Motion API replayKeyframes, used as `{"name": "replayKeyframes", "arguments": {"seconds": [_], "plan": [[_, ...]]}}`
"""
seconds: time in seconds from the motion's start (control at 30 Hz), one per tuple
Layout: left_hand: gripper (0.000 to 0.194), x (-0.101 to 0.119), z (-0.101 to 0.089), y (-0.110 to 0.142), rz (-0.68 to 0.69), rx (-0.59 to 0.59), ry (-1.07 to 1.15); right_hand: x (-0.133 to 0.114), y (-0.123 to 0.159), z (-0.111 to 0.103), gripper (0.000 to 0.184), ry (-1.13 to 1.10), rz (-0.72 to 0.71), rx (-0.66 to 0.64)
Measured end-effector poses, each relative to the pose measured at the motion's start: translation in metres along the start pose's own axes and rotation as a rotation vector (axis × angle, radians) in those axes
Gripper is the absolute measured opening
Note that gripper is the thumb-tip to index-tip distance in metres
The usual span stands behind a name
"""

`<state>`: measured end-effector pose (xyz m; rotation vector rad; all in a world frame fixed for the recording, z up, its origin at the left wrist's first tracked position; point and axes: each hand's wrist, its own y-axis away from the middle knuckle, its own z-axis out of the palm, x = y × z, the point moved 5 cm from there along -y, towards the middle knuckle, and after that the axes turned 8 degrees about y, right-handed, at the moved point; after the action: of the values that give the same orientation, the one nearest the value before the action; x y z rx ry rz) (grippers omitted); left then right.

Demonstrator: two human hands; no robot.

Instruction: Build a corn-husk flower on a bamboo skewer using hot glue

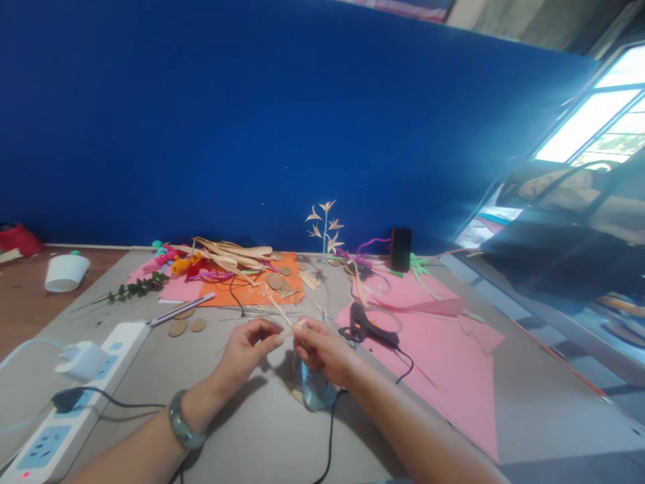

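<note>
My right hand point(322, 349) is closed in a pinch on a thin pale strip point(279, 309), which points up and away from me. To its left, my left hand point(252, 346) is half curled, with a small gap between thumb and fingers and nothing visible in it. Beneath my right hand stands a light blue object point(317, 395), partly hidden, so I cannot tell its kind. A black glue gun point(370, 326) lies to the right. Farther back stands a stem with several pale, star-shaped flowers point(327, 225).
A white power strip point(108, 376) with plugs lies at left, near round brown discs point(186, 326). Pale dried strips point(232, 252) and orange paper point(242, 289) lie behind. Pink sheets point(453, 376) cover the right; a dark phone point(401, 249) stands at the back. A cable runs by my right forearm.
</note>
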<state>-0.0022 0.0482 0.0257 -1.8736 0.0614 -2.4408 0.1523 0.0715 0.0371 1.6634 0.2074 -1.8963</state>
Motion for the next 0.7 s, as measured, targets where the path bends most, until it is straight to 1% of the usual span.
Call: {"name": "replayKeyframes", "arguments": {"seconds": [0.1, 0.23, 0.33, 0.47, 0.63, 0.7], "plan": [[0.022, -0.009, 0.002, 0.002, -0.043, -0.032, 0.004, 0.009, -0.001, 0.008, 0.04, 0.069, -0.01, -0.016], [0.022, -0.016, -0.001, 0.001, -0.042, -0.026, -0.017, 0.012, -0.001, 0.01, 0.04, 0.138, -0.028, -0.009], [0.022, -0.016, 0.0, 0.001, -0.057, -0.036, -0.011, 0.009, 0.0, 0.01, 0.042, 0.169, -0.059, 0.015], [0.024, -0.014, 0.003, 0.002, -0.064, -0.017, 0.008, 0.011, 0.0, 0.015, 0.045, 0.17, -0.091, -0.01], [0.025, -0.015, 0.004, 0.003, -0.064, 0.01, 0.004, 0.017, 0.0, 0.019, 0.045, 0.146, -0.045, -0.053], [0.024, -0.016, 0.003, 0.003, -0.063, 0.001, -0.011, 0.017, 0.0, 0.019, 0.045, 0.132, -0.027, -0.068]]}}
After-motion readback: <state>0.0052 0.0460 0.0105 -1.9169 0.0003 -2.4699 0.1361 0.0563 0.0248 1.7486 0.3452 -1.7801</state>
